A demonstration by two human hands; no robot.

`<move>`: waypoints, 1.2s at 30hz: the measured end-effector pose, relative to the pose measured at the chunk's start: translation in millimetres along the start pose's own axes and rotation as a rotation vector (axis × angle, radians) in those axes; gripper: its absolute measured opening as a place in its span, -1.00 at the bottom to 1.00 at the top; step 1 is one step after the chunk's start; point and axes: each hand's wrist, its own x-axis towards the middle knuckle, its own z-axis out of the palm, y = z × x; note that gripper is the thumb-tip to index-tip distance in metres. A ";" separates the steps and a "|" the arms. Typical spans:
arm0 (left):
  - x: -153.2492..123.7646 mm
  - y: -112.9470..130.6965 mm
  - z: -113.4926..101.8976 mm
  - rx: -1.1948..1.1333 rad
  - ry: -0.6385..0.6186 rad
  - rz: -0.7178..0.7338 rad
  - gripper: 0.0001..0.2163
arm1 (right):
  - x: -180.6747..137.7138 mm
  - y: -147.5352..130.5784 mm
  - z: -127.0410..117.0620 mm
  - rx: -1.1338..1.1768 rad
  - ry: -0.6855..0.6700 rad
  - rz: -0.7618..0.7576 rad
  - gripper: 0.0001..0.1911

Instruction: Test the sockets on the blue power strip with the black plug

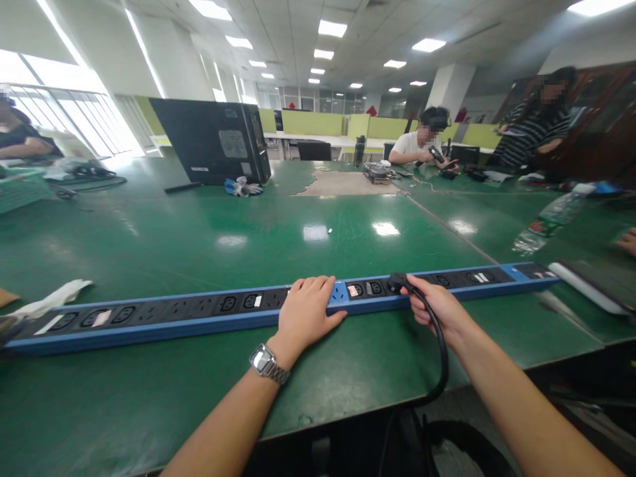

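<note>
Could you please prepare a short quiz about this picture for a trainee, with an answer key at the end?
1. Which hand holds the black plastic plug with the thick black cable?
2. True or false: the left hand rests on the long blue-and-black socket strip.
3. Where is the rectangular silver watch?
A) on the left wrist
B) on the right wrist
C) on the green tabletop

Key:
1. The right hand.
2. True.
3. A.

Computer case (pixel 211 142); plastic bottle (pixel 550 218)
</note>
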 end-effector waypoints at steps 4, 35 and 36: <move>0.5 0.8 0.1 -0.007 -0.012 -0.008 -0.43 | -15.7 -33.9 -25.1 0.208 0.004 -0.203 -0.63; -0.6 5.1 0.0 -0.126 0.155 -0.014 -0.30 | -10.4 -44.0 -67.3 -0.146 0.290 -0.280 -0.62; -1.1 6.6 -0.5 -0.160 0.215 0.011 -0.27 | -20.9 -42.8 -44.4 -0.218 0.254 -0.346 -0.61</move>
